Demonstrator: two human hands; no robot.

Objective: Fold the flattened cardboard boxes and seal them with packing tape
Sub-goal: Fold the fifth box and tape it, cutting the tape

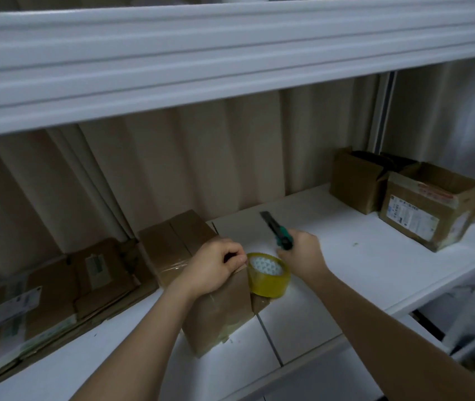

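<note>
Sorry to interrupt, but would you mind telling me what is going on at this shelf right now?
A person is sealing a folded cardboard box on the white shelf. The left hand presses down at the box's top edge, beside a roll of yellowish packing tape hanging against the box's side. The right hand has a grip on a green utility knife, raised just above the roll, probably to cut the tape. Flattened cartons lie to the left; two open boxes sit at the far right.

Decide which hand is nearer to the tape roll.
Left. The left hand grips the box edge right beside the tape roll, seemingly touching it. The right hand holds a knife just behind and right of the roll, apart from it.
</note>
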